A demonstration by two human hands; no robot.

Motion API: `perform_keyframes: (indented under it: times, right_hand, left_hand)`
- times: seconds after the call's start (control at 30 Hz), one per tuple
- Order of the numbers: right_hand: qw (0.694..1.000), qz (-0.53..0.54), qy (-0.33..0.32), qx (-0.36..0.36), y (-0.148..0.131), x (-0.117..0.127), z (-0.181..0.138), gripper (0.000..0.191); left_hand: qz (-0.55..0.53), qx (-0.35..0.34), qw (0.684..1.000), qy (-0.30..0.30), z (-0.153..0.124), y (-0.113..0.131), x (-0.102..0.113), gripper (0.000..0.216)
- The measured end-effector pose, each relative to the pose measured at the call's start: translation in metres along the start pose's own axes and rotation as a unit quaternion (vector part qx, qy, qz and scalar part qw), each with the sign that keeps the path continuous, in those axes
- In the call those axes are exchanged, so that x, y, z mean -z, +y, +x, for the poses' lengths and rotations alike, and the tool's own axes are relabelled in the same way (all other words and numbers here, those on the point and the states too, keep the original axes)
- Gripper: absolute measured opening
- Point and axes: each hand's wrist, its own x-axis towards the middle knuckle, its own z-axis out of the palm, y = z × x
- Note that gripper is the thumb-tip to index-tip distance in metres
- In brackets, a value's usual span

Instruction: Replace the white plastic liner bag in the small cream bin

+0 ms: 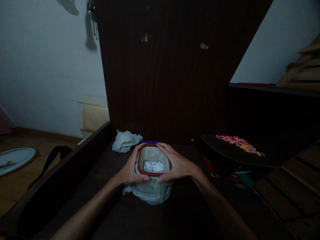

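A small waste bin with a brown rounded-square rim (152, 174) stands in front of me on a dark wooden surface. A whitish plastic bag (153, 194) lines it, and the bag's edge hangs over the outside and spreads around the base. Crumpled white paper (153, 166) lies at the bottom inside. My left hand (130, 169) grips the bin's left side, thumb along the near rim. On the right side my right hand (179, 164) holds it the same way, fingers reaching over the far corner. The thumbs are a little apart.
Behind the bin lie a crumpled white plastic bag (126, 141) and something purple (150, 142). A tall dark panel (165, 73) rises at the back. A low side board (75, 160) runs along the left. Small pink and yellow pieces (238, 144) cover part of a right-hand shelf (220, 151).
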Motion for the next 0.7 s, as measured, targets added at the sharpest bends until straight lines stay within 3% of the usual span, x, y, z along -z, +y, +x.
perform_keyframes:
  times: [0.23,0.5,0.7]
  right_hand:
    - [0.999,-0.031,0.001,0.019,-0.003,0.000,0.004,0.135]
    - [0.997,-0.032,0.049,0.047,-0.010,-0.001,0.012,0.112]
    - [0.997,-0.005,0.050,0.051,-0.009,0.001,0.011,0.102]
  left_hand:
    - [-0.065,0.000,0.998,-0.012,0.002,0.001,-0.005,0.132]
    - [-0.049,-0.004,0.998,0.023,0.000,0.000,-0.007,0.131]
    - [-0.042,0.024,0.999,0.022,-0.002,-0.004,-0.013,0.154]
